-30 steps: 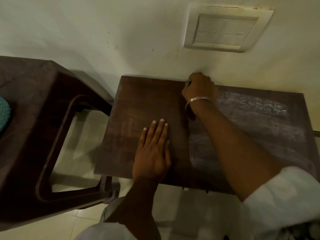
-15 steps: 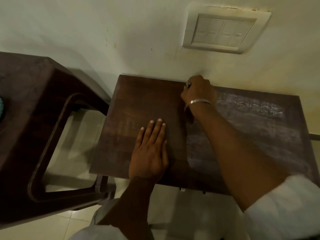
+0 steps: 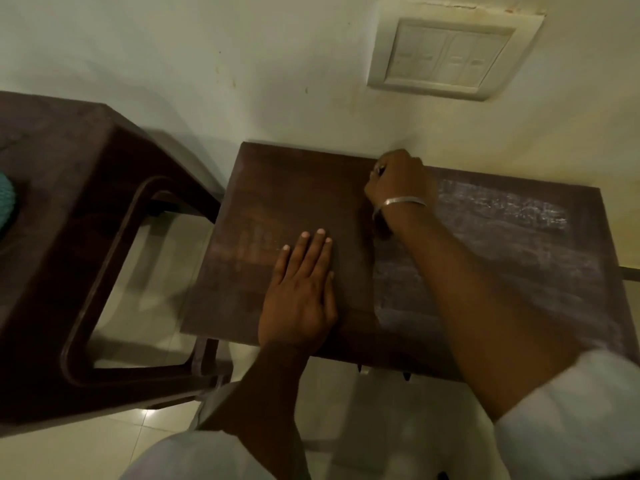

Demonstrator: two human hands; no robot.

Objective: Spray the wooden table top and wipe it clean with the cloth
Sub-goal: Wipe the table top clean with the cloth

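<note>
The dark wooden table top point(image 3: 287, 188) stands against the wall. Its right half carries whitish smeared streaks point(image 3: 502, 216), while the left half looks darker and even. My left hand point(image 3: 299, 292) lies flat on the near middle of the top, fingers together and pointing away. My right hand point(image 3: 398, 183), with a metal bangle at the wrist, is closed in a fist at the far edge by the wall. A small dark piece of what looks like the cloth point(image 3: 381, 228) shows under that wrist; the rest is hidden. No spray bottle is in view.
A dark brown plastic chair point(image 3: 69, 202) stands close on the left, with a teal object point(image 3: 5, 202) on its seat. A white switch panel point(image 3: 450, 53) is on the wall above the table. Pale floor tiles point(image 3: 145, 271) show between chair and table.
The view has shifted slightly. Both hands stay almost where they were, the right fist at the far edge and the left hand flat.
</note>
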